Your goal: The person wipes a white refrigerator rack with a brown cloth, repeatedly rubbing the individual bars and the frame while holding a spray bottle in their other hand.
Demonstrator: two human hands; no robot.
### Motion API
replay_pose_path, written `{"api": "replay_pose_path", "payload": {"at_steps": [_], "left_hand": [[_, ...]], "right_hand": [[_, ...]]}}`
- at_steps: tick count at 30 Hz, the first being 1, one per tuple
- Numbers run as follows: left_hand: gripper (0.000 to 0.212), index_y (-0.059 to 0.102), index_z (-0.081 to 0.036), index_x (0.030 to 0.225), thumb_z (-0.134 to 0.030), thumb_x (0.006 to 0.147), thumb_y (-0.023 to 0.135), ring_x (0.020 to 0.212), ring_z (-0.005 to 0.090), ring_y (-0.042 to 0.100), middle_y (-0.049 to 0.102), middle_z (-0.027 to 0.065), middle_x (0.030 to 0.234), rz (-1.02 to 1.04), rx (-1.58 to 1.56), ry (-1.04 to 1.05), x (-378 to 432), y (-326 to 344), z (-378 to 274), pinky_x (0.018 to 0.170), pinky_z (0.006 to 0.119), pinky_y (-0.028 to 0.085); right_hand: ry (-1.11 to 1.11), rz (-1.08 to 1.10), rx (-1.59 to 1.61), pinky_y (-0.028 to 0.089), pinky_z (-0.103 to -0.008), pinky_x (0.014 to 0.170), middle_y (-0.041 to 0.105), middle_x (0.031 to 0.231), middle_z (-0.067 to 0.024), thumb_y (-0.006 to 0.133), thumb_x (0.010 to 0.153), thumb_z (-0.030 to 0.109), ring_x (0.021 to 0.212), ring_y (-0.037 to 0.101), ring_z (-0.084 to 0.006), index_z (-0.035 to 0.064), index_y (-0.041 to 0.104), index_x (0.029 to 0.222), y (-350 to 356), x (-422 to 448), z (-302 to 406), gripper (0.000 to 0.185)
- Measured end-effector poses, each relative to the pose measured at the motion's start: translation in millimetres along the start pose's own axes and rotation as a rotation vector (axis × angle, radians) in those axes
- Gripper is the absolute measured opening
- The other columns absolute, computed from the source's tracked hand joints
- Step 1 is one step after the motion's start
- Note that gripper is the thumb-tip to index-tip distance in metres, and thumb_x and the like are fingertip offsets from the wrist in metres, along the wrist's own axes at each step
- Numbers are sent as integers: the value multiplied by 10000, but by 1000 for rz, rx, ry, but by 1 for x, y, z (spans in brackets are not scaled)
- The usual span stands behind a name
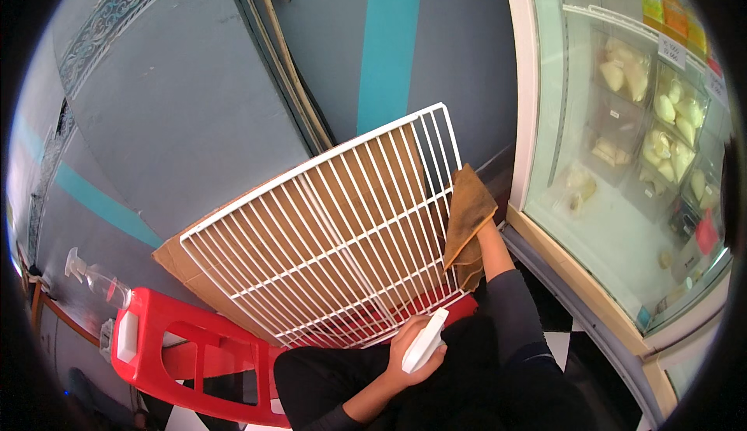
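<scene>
A white wire shelf rack (344, 247) stands tilted in front of me. My right hand (488, 234) is at its right edge, wrapped in a folded brown cloth (468, 200); the fingers are hidden under the fabric, which lies against the rack's side wire. Close to my lap, my left hand (402, 352) is closed around a white spray head (429, 343). Whatever is below that spray head is covered by the hand. The rack's lower edge comes down beside my knees, over something red.
Flattened cardboard (233, 279) sits behind the rack, against a grey wall (192, 81). On the left, a red plastic stool (192, 393) carries a clear spray bottle (105, 285) and a white block (127, 337). A glass-fronted display case (525, 110) with packed food borders the right.
</scene>
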State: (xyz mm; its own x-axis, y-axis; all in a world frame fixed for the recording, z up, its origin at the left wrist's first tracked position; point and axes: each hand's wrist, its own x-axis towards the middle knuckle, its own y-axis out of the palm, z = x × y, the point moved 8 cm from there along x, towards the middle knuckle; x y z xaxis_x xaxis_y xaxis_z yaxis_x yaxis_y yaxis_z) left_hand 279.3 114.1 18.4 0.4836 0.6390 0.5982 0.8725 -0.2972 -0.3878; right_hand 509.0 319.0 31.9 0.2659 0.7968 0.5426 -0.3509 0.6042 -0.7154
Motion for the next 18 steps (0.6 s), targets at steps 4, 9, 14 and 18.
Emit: {"api": "replay_pose_path", "payload": {"at_steps": [4,9,14,18], "left_hand": [[333,568,22,999,-85,696,654,828,276,586,585,136,913,-53,-123,-120,0,0,11,746,357,467],[335,574,23,1016,-68,705,662,847,288,595,581,157,941,-1,-56,-60,4,-2,7,758,350,474],[314,568,8,993,-86,709,664,820,281,599,589,138,917,-18,-37,-16,0,2,1,732,355,479],[316,569,2,991,-93,708,673,848,294,604,592,139,918,-7,-37,-3,2,3,-5,752,367,485]], "right_hand": [[-317,-172,-258,495,-418,749,604,880,-249,481,843,101,869,623,-344,-33,598,858,-13,8,27,179],[-186,-130,-63,495,-419,752,604,885,-251,480,841,100,870,621,-349,-35,597,867,-44,77,46,181],[-93,-72,108,494,-420,754,604,890,-253,479,839,100,871,618,-355,-38,596,877,-55,114,42,184],[-98,-50,135,494,-420,756,605,895,-255,479,837,99,872,616,-359,-40,595,884,-52,115,37,187]]}}
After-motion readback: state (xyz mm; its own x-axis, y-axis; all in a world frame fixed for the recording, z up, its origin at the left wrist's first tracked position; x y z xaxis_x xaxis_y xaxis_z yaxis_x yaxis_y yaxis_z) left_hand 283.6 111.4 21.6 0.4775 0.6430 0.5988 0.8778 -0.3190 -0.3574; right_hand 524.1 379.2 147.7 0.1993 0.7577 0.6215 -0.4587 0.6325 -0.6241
